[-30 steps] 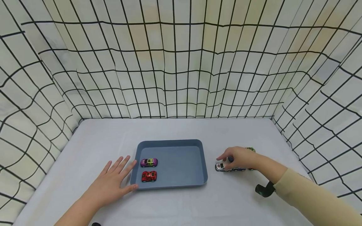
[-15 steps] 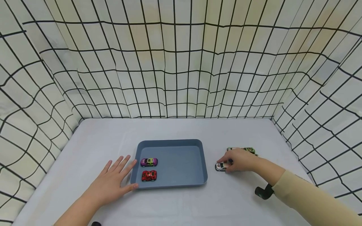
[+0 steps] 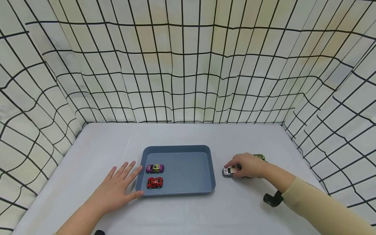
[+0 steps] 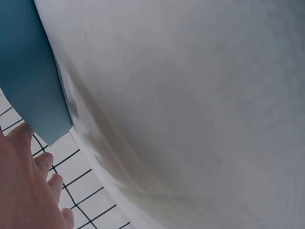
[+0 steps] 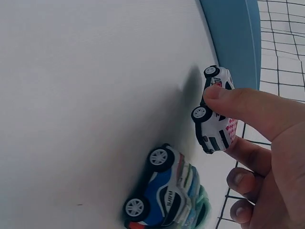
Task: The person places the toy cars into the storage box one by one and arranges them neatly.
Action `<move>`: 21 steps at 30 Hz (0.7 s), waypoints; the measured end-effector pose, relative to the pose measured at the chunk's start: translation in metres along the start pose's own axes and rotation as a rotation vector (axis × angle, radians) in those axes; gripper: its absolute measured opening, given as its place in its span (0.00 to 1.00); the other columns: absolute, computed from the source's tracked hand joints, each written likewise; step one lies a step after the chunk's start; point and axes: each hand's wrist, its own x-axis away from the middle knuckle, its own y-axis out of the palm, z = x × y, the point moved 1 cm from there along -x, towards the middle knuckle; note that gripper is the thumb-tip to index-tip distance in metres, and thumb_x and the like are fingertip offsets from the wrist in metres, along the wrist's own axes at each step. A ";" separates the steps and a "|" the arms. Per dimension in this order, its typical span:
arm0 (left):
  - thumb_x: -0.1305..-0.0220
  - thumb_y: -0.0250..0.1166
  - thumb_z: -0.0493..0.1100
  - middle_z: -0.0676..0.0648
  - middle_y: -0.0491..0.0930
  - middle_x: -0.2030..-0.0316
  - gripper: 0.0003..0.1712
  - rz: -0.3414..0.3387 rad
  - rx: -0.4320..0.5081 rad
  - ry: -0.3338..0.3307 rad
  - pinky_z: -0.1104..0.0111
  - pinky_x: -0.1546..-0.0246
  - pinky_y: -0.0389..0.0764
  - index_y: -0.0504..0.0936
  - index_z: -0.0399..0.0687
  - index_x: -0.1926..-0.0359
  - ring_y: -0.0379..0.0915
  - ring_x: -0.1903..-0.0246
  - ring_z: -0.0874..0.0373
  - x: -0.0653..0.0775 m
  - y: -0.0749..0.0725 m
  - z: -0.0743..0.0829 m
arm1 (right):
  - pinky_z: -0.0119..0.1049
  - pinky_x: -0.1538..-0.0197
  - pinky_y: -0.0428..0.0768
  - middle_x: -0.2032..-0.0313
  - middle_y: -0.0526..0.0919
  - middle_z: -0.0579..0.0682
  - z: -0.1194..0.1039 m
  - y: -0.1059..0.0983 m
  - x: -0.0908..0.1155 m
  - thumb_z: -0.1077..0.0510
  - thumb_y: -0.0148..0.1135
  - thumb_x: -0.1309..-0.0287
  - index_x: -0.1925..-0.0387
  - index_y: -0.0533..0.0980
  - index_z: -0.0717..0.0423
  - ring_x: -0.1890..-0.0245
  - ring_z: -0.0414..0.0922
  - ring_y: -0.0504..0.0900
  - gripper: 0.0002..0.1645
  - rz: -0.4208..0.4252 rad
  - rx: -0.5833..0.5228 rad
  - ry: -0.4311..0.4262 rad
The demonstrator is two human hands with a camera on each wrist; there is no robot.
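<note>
My right hand [image 3: 249,165] pinches a white toy car [image 3: 228,172] between thumb and fingers, just right of the blue-grey tray [image 3: 188,171]. In the right wrist view, the white toy car [image 5: 217,125] appears slightly raised off the table, its shadow beside it. Behind it stands a blue-and-white toy car [image 5: 164,191]. My left hand [image 3: 113,192] lies with fingers spread at the tray's left edge, its fingertips close to the rim. Inside the tray, at its left side, a purple toy car [image 3: 154,168] stands behind a red toy car [image 3: 154,183].
A green toy car [image 3: 259,157] shows past my right hand, which partly hides the cars there. White cloth covers the table [image 3: 188,213]. White walls with a black grid [image 3: 188,75] enclose the back and sides.
My right hand has come down over the white toy car, closed thumb and fingers on it, and shifted it slightly leftward. My left hand has stayed in place.
</note>
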 end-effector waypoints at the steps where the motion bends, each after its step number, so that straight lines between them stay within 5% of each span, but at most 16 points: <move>1: 0.42 0.54 0.79 0.40 0.55 0.25 0.54 0.004 -0.001 0.001 0.41 0.29 0.45 0.61 0.53 0.24 0.47 0.26 0.38 0.000 0.000 0.000 | 0.34 0.60 0.75 0.63 0.80 0.33 0.000 -0.001 0.000 0.54 0.74 0.46 0.48 0.84 0.41 0.65 0.37 0.74 0.22 0.005 0.002 -0.009; 21: 0.43 0.55 0.79 0.40 0.55 0.25 0.54 -0.007 -0.001 -0.007 0.41 0.29 0.45 0.61 0.54 0.24 0.46 0.26 0.38 0.001 -0.004 0.003 | 0.37 0.57 0.76 0.66 0.77 0.34 -0.010 -0.039 -0.011 0.51 0.72 0.43 0.43 0.81 0.40 0.60 0.43 0.76 0.25 0.062 -0.049 0.013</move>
